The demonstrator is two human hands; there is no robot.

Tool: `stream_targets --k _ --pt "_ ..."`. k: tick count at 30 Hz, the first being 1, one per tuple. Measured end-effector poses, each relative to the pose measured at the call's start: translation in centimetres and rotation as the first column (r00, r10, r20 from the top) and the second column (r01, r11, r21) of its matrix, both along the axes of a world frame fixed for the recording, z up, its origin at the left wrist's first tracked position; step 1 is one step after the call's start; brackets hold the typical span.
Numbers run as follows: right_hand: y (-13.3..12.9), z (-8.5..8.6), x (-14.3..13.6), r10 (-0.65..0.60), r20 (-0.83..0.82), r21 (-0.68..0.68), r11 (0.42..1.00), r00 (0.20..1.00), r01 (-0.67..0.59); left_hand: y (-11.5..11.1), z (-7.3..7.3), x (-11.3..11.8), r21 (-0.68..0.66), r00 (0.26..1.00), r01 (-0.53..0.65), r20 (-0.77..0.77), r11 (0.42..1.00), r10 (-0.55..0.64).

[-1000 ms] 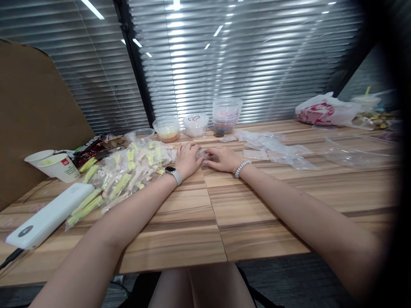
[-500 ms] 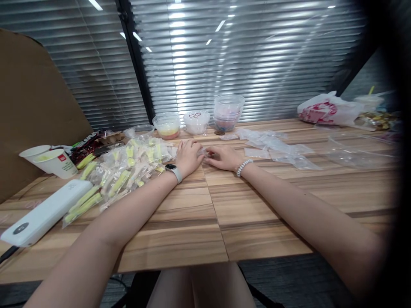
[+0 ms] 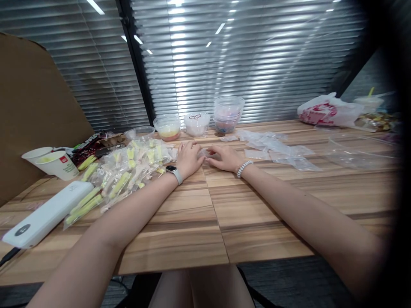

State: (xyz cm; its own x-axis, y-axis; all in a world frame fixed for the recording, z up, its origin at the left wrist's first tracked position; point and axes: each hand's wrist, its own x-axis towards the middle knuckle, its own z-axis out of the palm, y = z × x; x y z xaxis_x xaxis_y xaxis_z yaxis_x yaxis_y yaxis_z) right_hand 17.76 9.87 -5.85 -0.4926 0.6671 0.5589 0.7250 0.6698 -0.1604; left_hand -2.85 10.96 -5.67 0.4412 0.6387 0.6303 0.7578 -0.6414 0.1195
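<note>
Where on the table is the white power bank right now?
In the head view, the white power bank lies at the near left edge of the wooden table, beside the pile of bagged yellow items and nearer than the paper cups.

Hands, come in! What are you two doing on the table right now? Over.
Left hand and right hand both flat on table, fingertips pinching small clear bag. Filled bags pile beside left hand. Nothing between them.

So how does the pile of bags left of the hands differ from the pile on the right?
The left pile of bags is filled with yellow-green pieces; the right pile of bags looks empty and flat. The left pile is heaped thick, the right spread thin. Both are clear plastic on the wooden table.
</note>
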Motion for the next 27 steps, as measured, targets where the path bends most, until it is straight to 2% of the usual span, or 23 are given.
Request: stream_targets --k 5,12,18,23,27 --pt "0.05 -0.15 0.06 0.000 -0.016 -0.013 1.000 1.000 -0.001 -0.22 0.12 0.13 0.000 0.999 0.005 0.044 1.000 -0.005" --pt "-0.08 0.24 -0.33 0.041 0.179 0.035 0.998 0.983 -0.048 -0.33 0.16 0.13 -0.011 1.000 0.009 0.029 1.000 -0.009" --pt "-0.16 0.30 -0.41 0.015 0.237 0.029 0.999 0.971 -0.023 -0.33 0.10 0.02 0.019 1.000 0.010 0.013 1.000 -0.010" --pt "-0.33 0.54 -0.64 0.069 0.283 0.052 0.995 0.957 -0.087 -0.44 0.31 0.08 -0.026 1.000 0.016 0.002 1.000 -0.016" --pt "-0.48 0.67 -0.87 0.059 0.323 0.102 0.990 0.945 -0.097 -0.61 0.46 0.19 -0.038 1.000 0.017 0.006 0.999 -0.017"
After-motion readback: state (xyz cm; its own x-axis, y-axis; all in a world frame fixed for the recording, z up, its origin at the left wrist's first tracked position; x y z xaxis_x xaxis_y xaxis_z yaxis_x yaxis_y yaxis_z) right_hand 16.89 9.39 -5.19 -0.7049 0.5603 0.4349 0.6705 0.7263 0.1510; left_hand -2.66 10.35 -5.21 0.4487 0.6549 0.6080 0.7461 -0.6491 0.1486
